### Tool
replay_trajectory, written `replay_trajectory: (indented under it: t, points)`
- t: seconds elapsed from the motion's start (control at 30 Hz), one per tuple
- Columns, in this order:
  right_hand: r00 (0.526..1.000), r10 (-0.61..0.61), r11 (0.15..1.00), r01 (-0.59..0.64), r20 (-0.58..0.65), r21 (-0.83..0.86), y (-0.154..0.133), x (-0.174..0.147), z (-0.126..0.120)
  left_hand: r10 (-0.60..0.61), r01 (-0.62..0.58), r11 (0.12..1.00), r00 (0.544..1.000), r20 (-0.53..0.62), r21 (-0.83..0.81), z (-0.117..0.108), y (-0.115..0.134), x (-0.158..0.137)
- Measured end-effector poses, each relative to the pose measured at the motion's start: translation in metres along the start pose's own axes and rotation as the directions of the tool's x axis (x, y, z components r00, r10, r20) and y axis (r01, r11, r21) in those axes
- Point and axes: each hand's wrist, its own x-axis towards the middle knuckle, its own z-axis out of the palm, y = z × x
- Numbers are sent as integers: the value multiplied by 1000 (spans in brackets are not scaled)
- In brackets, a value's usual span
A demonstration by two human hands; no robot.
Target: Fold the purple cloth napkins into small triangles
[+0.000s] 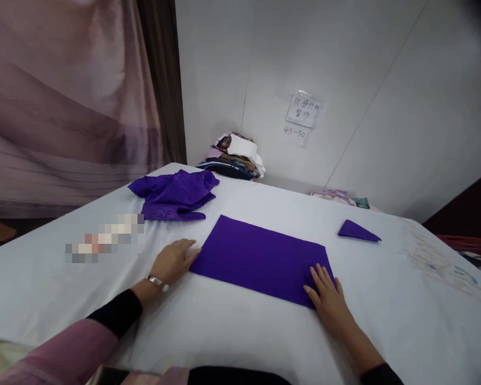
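Note:
A purple cloth napkin (260, 256) lies flat as a long rectangle on the white-covered table (224, 331). At its left edge is my left hand (175, 261), fingers stretched out, the fingertips at the cloth's border. My right hand (327, 297) rests with spread fingers on the cloth's right end. Neither hand grips anything. Behind and to the left sits a loose crumpled heap of purple cloth (174, 195). On the right side of the table lies another purple cloth (357, 231), folded into a narrow triangle.
A stack of folded clothes (234, 156) stands by the wall behind the table. More fabric (334, 197) shows beyond the far edge. A paper note (304, 109) hangs on the wall, and a pinkish curtain (68, 107) hangs at left. One patch on the left is pixelated.

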Motion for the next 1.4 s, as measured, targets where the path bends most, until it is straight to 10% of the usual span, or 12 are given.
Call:
replay_trajectory:
  t: [0.37, 0.53, 0.8, 0.93, 1.2, 1.4]
  points:
    - [958, -272, 961, 267, 85, 73, -53, -2, 13, -93, 92, 996, 992, 91, 14, 2, 38, -4]
    - [960, -264, 963, 258, 92, 73, -52, 0, 11, 194, -195, 980, 981, -12, -43, 10, 71, -13]
    - [857, -507, 856, 490, 86, 162, -117, 7, -3, 513, -475, 852, 841, 172, -220, 31, 141, -25]
    - [861, -498, 863, 480, 105, 158, -98, -1, 4, 456, -425, 888, 861, 224, -176, 32, 108, -24]
    - [993, -112, 993, 113, -33, 33, 55, -48, 19, 293, -295, 955, 950, 106, 3, 19, 0, -31]
    - [951, -291, 951, 300, -107, 81, 50, -53, 3, 450, -453, 891, 890, -75, -36, 21, -3, -22]
